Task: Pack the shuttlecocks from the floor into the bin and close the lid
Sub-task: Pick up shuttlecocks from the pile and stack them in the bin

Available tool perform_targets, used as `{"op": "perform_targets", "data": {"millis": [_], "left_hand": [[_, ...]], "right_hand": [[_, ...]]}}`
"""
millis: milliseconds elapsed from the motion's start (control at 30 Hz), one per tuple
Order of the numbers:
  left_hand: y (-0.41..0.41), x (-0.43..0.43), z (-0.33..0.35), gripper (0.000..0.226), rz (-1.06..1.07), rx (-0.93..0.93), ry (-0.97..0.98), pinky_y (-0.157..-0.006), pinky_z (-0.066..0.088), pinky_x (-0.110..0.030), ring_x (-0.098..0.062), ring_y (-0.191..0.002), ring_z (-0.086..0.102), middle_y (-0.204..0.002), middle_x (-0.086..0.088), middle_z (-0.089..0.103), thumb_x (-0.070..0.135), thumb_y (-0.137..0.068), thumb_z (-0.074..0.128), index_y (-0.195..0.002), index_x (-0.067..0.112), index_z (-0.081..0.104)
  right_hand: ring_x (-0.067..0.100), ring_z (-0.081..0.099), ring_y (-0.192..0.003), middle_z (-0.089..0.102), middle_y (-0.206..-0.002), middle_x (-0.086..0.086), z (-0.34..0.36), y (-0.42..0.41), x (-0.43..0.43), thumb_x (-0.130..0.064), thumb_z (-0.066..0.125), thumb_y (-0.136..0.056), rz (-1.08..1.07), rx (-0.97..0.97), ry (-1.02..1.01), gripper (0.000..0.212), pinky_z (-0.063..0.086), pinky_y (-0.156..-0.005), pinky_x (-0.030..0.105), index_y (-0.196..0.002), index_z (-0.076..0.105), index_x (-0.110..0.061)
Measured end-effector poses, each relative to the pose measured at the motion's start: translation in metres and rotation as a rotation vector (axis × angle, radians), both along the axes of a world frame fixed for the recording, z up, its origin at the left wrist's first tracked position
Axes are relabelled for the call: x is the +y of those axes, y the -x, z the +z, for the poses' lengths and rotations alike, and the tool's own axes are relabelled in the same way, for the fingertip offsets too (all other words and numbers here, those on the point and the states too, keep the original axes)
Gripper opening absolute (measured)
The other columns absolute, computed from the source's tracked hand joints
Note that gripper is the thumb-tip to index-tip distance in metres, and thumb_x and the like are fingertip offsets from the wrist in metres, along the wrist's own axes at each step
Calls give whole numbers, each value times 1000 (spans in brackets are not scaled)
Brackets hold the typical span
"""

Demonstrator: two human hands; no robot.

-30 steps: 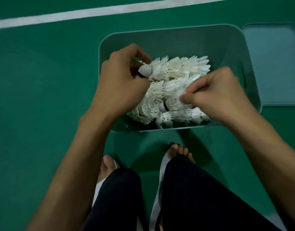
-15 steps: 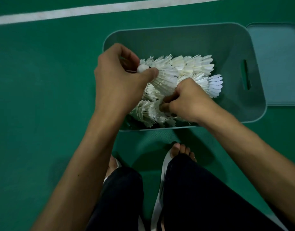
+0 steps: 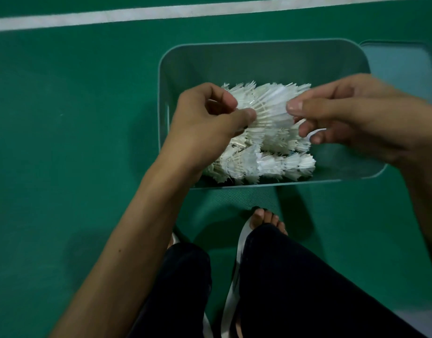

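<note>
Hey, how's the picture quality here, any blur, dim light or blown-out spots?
Head view: dim overall; the white shuttlecocks in the bin are brightest, feather detail partly washed out; the right hand looks softly blurred, the left hand sharper; a soft shadow darkens the floor before the bin.

dim, even light | soft shadows | slight motion blur | wide-angle bend
</note>
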State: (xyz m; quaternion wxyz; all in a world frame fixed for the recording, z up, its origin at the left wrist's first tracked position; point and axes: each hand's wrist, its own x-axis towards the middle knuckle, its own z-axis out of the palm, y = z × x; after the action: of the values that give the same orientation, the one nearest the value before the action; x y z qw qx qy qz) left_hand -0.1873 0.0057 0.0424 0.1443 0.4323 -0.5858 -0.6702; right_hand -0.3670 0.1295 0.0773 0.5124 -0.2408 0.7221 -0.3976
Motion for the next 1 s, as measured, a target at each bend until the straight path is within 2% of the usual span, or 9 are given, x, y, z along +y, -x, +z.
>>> {"op": "perform_targets", "data": {"millis": [167, 233, 300, 367, 433, 567, 733, 900, 1000], "left_hand": [[2, 9, -2, 25, -123, -88, 116, -80, 62, -46, -21, -78, 72, -91, -12, 73, 20, -81, 83, -93, 10, 64], [1, 7, -4, 23, -218, -281, 375, -80, 59, -43, -22, -90, 69, -99, -4, 70, 28, -86, 76, -102, 16, 63], [0, 4, -8, 36, -376, -589, 650, -92, 51, -41, -30, -110, 59, -121, -10, 59, 18, -89, 67, -122, 13, 55], [3, 1, -12, 52, -556, -856, 682, -101, 43, -42, -38, -125, 49, -138, -20, 47, 11, -91, 61, -138, 5, 42], [8, 3, -17, 50, -651, -969, 640, -93, 43, -41, -37, -127, 49, -139, -21, 47, 7, -92, 56, -139, 3, 40], [12, 3, -27, 38, -719, -995, 626, -78, 39, -37, -33, -119, 56, -134, -15, 55, 4, -93, 52, -131, 8, 50], [11, -1, -36, 30, -740, -977, 604, -78, 43, -37, -32, -115, 57, -128, -15, 58, 3, -93, 52, -123, 8, 54], [8, -4, -36, 29, -768, -940, 695, -76, 41, -37, -33, -117, 56, -125, -14, 59, 9, -93, 53, -122, 11, 54], [7, -3, -33, 32, -754, -913, 715, -75, 40, -37, -31, -112, 56, -114, -11, 59, 15, -91, 56, -122, 15, 58]], "right_hand": [[15, 52, -66, 69, -73, 2, -16, -12, -10, -35, 88, -71, -72, 184, -11, 38, 40, -51, 24, -89, 80, -3], [14, 53, -61, 70, -68, -2, -16, -11, -7, -29, 87, -75, -125, 254, -49, 29, 41, -51, 26, -85, 79, -3], [15, 57, -58, 70, -70, -1, -17, -8, 1, -28, 85, -80, -132, 404, -145, 24, 49, -58, 31, -81, 77, -5], [24, 64, -63, 72, -73, 10, -20, -8, 6, -27, 81, -83, -49, 529, -280, 24, 60, -70, 45, -76, 75, -5], [32, 71, -71, 73, -70, 15, -25, -12, 5, -25, 77, -85, 45, 561, -391, 23, 62, -79, 52, -72, 75, -5], [32, 74, -73, 73, -69, 11, -45, -29, -7, -19, 73, -90, 161, 414, -463, 20, 63, -75, 48, -72, 71, -10], [15, 59, -49, 61, -68, 8, -68, -32, -14, -10, 71, -94, 70, 179, -419, 15, 58, -53, 29, -82, 62, -10], [19, 61, -60, 59, -78, 12, -73, -20, -6, -5, 70, -94, -38, 45, -415, 11, 65, -64, 34, -96, 59, -6], [21, 59, -66, 57, -82, 14, -70, -19, -5, 3, 67, -94, -58, 19, -432, 15, 64, -63, 33, -93, 55, -6]]}}
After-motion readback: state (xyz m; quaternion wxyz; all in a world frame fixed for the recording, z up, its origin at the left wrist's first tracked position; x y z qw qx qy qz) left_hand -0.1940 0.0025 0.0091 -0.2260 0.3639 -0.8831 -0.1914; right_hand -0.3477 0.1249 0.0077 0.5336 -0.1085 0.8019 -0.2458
